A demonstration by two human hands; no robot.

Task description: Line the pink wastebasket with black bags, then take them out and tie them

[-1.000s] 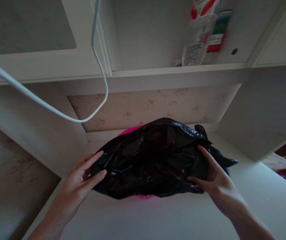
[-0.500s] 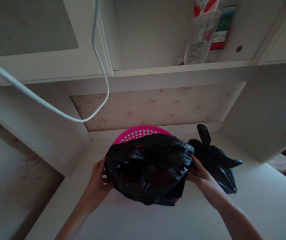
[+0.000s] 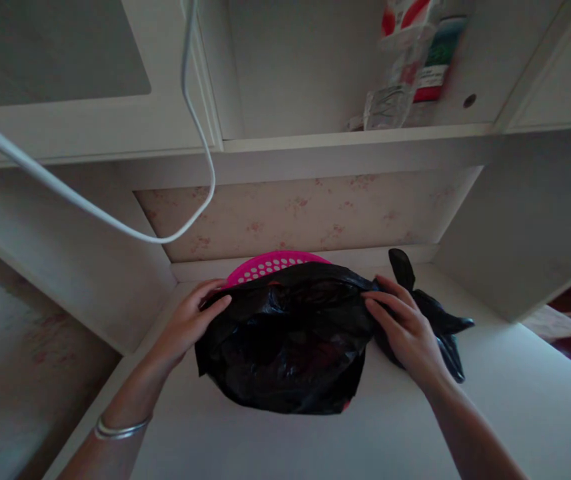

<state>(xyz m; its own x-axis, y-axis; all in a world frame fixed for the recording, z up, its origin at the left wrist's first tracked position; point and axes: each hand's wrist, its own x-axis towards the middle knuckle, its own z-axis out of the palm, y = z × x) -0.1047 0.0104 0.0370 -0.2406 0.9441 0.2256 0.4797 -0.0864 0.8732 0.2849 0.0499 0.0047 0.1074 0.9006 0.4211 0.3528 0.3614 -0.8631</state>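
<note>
A black plastic garbage bag (image 3: 285,373) lines a pink perforated basket (image 3: 275,262), draped over its rim, with its mouth facing me. Only the basket's far rim and a small bit at the front right show. My left hand (image 3: 190,323) is closed on the bag's edge at the upper left, thumb on the plastic and fingers toward the pink rim. At the upper right edge, my right hand (image 3: 405,327) pinches the plastic between thumb and fingers. Behind that hand sits a tied black bag (image 3: 440,313), partly covered by it.
The basket stands on a white desktop (image 3: 275,447) under a white cabinet shelf (image 3: 355,139). A clear plastic bottle (image 3: 390,100) and a green-and-red package (image 3: 438,63) are on the shelf. A white cable (image 3: 110,223) hangs in front at the left.
Both hands have moved from the bag's sides up toward its far rim. My right hand now grips from above, overlapping the tied bag. A silver bracelet shows on my left wrist.
</note>
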